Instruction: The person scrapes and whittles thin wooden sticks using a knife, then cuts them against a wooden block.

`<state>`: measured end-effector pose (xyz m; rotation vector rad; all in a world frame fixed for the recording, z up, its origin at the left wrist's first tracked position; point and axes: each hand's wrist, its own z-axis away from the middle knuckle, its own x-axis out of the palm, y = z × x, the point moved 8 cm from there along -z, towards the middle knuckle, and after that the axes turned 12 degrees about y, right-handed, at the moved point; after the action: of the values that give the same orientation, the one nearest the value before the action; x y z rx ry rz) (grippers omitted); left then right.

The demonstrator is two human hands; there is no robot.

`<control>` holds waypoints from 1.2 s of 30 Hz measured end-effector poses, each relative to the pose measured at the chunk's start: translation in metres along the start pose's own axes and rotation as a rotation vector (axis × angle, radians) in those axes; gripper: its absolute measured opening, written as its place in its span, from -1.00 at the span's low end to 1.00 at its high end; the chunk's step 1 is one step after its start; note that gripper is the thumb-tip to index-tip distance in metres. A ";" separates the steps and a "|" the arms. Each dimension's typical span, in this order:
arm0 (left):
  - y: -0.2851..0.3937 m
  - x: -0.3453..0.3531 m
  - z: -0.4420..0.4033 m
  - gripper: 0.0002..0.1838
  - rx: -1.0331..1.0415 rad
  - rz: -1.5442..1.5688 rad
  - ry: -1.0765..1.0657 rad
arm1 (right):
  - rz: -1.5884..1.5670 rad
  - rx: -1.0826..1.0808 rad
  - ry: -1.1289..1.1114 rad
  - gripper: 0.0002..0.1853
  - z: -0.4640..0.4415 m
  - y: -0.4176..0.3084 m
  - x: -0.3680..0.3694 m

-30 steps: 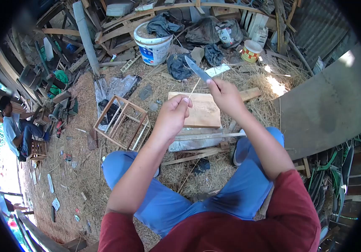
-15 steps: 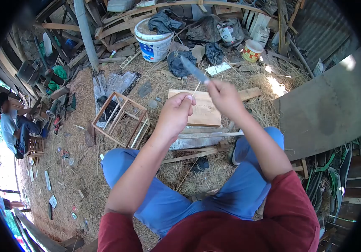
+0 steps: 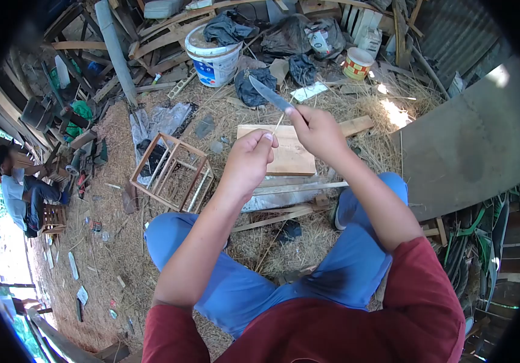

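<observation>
My left hand [image 3: 249,158] is closed around a thin wooden stick [image 3: 278,123], whose tip sticks up past the thumb. My right hand [image 3: 315,134] grips a knife [image 3: 268,94], its handle mostly hidden in the fist. The blade points up and to the left, and its base is close to the stick's upper end; whether they touch I cannot tell. Below both hands lies a flat wooden board [image 3: 293,162], partly covered by them.
A small wooden frame [image 3: 194,184] stands left of the board. Farther back are a white bucket [image 3: 214,68], black plastic bags [image 3: 287,39] and a yellow-red pail [image 3: 356,63]. A large curved sheet [image 3: 462,145] leans at right. Another person [image 3: 16,190] sits far left.
The knife has shifted slightly along the stick, and its blade shows more of its flat side. The whole view has moved a little. Both hands keep their holds.
</observation>
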<state>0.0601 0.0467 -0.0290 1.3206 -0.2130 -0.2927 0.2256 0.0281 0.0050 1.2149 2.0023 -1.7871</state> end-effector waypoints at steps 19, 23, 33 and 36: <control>-0.006 0.003 -0.004 -0.74 0.033 0.006 0.006 | 0.027 -0.112 -0.054 -0.55 0.007 0.003 0.009; -0.009 0.001 -0.002 -0.74 -0.002 0.016 0.034 | 0.034 -0.037 0.020 -0.58 0.014 0.005 0.004; -0.002 -0.003 -0.005 -0.71 -0.020 0.059 0.023 | 0.026 -0.187 0.001 -0.62 0.014 -0.001 0.012; 0.005 0.002 0.005 -0.71 -0.029 0.056 0.004 | 0.047 -0.039 0.020 -0.62 0.006 0.007 0.000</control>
<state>0.0610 0.0430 -0.0227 1.2841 -0.2412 -0.2453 0.2283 0.0222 -0.0013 1.2623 1.9922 -1.7127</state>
